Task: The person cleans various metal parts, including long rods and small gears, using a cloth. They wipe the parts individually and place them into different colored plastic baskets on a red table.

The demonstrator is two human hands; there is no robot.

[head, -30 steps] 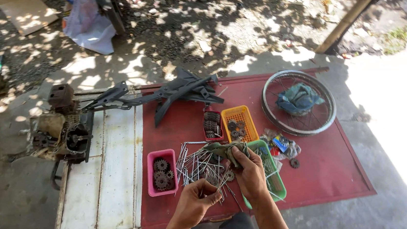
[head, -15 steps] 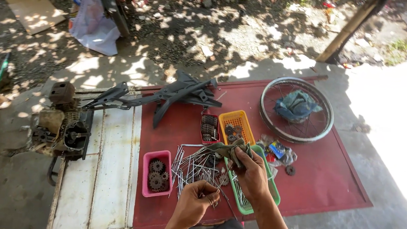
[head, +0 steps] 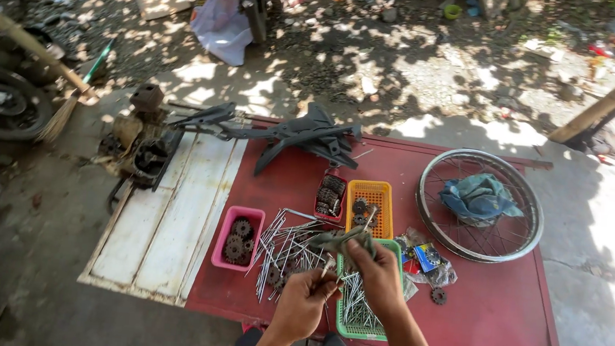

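Right hand: the right hand is closed around a grey-green rag and a metal spoke, held just above the near end of the green basket; the spoke's tip pokes up toward the orange basket.
Left hand: the left hand is pinched shut on the lower end of a thin spoke, just left of the green basket, close beside the right hand.
Spokes: a loose heap of spokes lies on the red panel immediately left of the green basket; more lie inside that basket.
Other trays: a pink basket of small sprockets sits farther left of the green basket; a small red tray of chain parts and the orange basket stand just beyond it.
Wheel: a bare wheel rim with a blue cloth inside lies to the right of the green basket.
Beyond: a dark frame part lies across the far edge of the panel, past the green basket.
Change: compared with half a second earlier, both hands have drawn nearer the body and closer together, and the view has tipped down; the baskets, rim and spoke heap lie where they did.
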